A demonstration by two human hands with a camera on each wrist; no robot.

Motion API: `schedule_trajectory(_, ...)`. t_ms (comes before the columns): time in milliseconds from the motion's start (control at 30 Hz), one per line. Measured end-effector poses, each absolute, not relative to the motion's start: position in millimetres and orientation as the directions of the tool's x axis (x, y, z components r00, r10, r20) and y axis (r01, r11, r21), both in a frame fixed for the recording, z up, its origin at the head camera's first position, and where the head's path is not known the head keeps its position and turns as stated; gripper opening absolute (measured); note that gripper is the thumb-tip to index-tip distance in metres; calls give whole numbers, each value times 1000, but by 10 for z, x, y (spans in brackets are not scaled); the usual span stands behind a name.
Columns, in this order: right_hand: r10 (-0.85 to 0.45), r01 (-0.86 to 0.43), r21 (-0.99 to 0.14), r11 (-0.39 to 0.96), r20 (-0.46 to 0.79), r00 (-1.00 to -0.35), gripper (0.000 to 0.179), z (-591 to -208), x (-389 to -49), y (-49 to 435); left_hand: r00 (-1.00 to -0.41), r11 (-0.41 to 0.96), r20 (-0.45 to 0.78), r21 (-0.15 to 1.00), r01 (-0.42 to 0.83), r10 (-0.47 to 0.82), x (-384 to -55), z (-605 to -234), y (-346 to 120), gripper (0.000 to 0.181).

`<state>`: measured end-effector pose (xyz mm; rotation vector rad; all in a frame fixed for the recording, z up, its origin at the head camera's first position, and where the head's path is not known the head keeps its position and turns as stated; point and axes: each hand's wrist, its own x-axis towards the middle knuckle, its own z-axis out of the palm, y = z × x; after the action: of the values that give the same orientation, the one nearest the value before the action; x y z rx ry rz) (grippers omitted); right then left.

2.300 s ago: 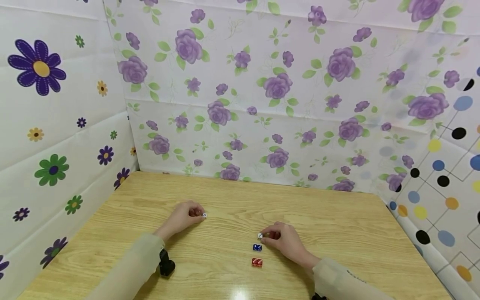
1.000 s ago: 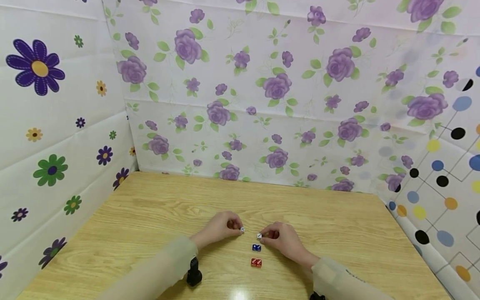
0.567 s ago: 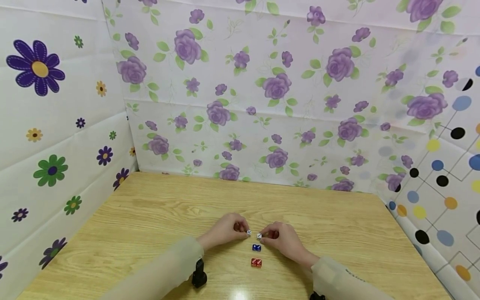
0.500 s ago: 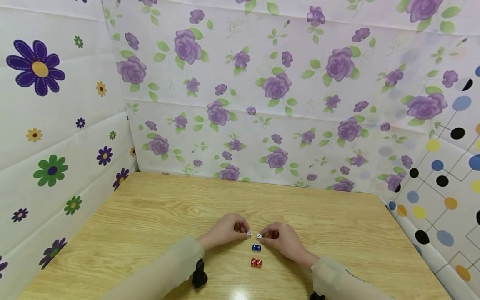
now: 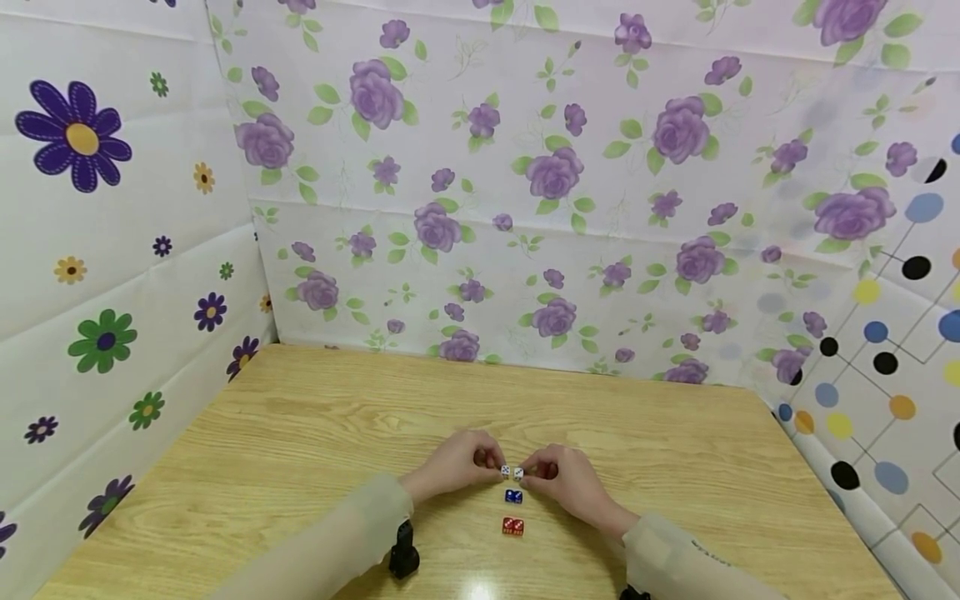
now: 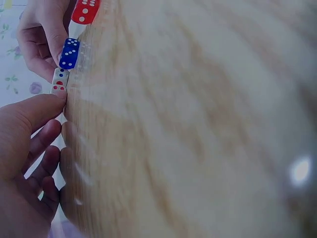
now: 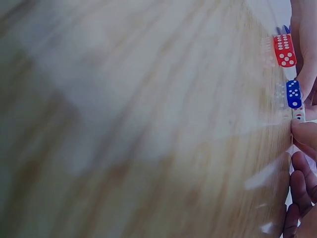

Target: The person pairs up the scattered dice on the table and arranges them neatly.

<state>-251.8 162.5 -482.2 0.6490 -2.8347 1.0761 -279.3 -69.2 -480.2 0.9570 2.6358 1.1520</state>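
Note:
Two small white dice sit almost side by side on the wooden table in the head view, a narrow gap between them. My left hand [image 5: 459, 461] pinches the left white die [image 5: 506, 471] between thumb and fingertips. The right white die [image 5: 518, 474] is pinched by my right hand [image 5: 572, 482]. Just nearer to me lies a pair of blue dice [image 5: 513, 496], touching side by side. Nearer still is a pair of red dice [image 5: 513, 526], also touching. In the right wrist view, the red dice [image 7: 285, 50] and blue dice [image 7: 293, 94] line up in front of the mostly hidden white ones.
The wooden table [image 5: 315, 400] stretches out around the dice on all sides. Floral cloth [image 5: 480, 275] hangs along its back edge. Further patterned cloths stand at the left and right. A black wrist device [image 5: 403, 558] is strapped to the left sleeve.
My left hand has moved right across the table with its white die, from well apart to close beside the other white die. The right hand has stayed in place.

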Motion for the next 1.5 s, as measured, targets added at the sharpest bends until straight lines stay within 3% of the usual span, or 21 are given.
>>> schedule_trajectory(1500,-366,-394,-610,688,178,-913,9,-4842,-2514,1629,-801,561,155,638,528,578,-2732,-4778,-653,10)
